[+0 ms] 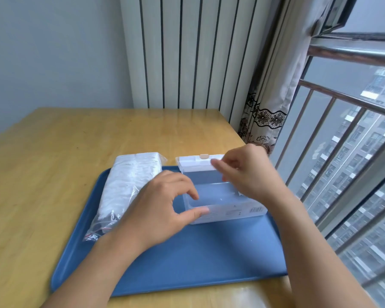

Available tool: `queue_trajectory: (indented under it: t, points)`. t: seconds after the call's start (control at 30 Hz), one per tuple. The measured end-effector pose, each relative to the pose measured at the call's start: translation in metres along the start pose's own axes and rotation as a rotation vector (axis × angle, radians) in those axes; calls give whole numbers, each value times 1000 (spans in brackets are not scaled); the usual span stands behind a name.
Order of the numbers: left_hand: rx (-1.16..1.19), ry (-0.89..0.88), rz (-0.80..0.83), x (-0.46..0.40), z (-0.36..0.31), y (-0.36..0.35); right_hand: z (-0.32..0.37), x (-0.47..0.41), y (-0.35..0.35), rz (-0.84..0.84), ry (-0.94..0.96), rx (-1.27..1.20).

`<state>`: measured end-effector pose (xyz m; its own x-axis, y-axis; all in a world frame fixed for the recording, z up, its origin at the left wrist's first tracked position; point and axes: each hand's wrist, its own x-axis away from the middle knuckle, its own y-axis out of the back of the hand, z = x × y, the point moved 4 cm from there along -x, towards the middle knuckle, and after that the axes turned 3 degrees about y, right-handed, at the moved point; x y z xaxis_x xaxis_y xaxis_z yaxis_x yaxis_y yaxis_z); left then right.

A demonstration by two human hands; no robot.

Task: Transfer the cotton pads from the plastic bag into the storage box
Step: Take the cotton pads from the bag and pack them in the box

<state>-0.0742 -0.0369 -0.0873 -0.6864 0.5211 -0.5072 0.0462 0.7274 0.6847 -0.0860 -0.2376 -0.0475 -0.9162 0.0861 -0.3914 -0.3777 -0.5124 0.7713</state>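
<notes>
Head view. Blue tray lying on wooden desk. Clear storage box sitting on tray, lid standing open at far side, inside showing no pads. Left hand gripping box's near-left corner, thumb on front wall, fingers curling over rim. Right hand pinching lid's right edge. Plastic bag of white cotton pads lying just left of box, partly on tray, zip end overhanging onto desk. Radiator, curtain, window railing standing behind.
</notes>
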Motion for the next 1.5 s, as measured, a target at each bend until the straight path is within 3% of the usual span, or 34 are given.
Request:
queue_trajectory:
  t: [0.13, 0.23, 0.33, 0.43, 0.53, 0.63, 0.8, 1.17, 1.5]
  points:
    - [224, 152, -266, -11, 9, 46, 45, 23, -23, 338, 97, -394]
    - [219, 369, -444, -5, 52, 81, 78, 45, -49, 544, 212, -523]
    - [189, 605, -349, 5, 101, 74, 102, 63, -81, 537, 348, -334]
    - [351, 755, -280, 10, 124, 58, 106, 70, -102, 403, 448, -41]
    - [568, 772, -256, 6, 123, 58, 102, 65, -104, 270, 373, 80]
    - [526, 788, -169, 3, 126, 55, 106, 60, -97, 121, 300, 80]
    - [428, 766, -120, 3, 119, 47, 107, 60, -105, 267, 215, 101]
    - [326, 696, -117, 1, 115, 43, 108, 56, -109, 202, 213, 85]
    - [392, 709, -114, -1, 113, 43, 100, 58, -103, 244, 185, -208]
